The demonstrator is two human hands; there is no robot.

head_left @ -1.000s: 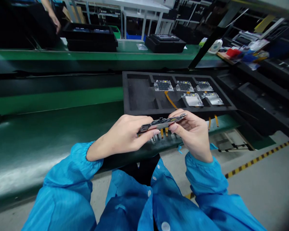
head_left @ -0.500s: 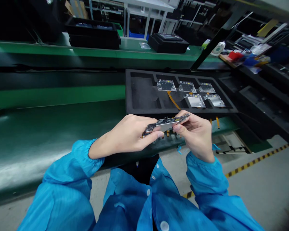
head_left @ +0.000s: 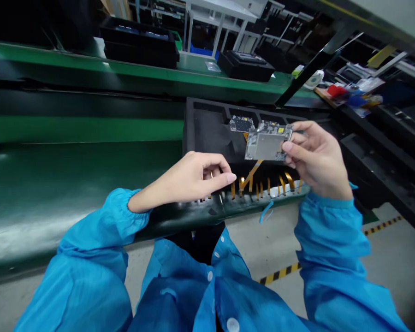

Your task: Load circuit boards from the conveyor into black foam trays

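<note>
My right hand (head_left: 316,157) pinches a circuit board (head_left: 265,146) by its right end, thumb in front. The board is tilted up, showing a silver metal plate with a yellow square above it. An orange ribbon cable (head_left: 252,174) slants down beneath it. My left hand (head_left: 202,177) is empty, to the left of and below the board, not touching it. Its fingers are loosely bent, with the thumb and index finger slightly apart. Behind the held board is a black foam tray (head_left: 207,131), where another circuit board (head_left: 242,123) lies in a pocket; more of the tray is hidden.
Several orange ribbon cables (head_left: 288,181) stick up along the front edge of the green bench (head_left: 90,177). Black trays (head_left: 138,44) and another black stack (head_left: 245,66) stand on the rear green shelf. A dark post (head_left: 302,76) rises at the right.
My left hand has let go of the circuit board. My right hand has lifted it up and to the right, turning its plate side into view.
</note>
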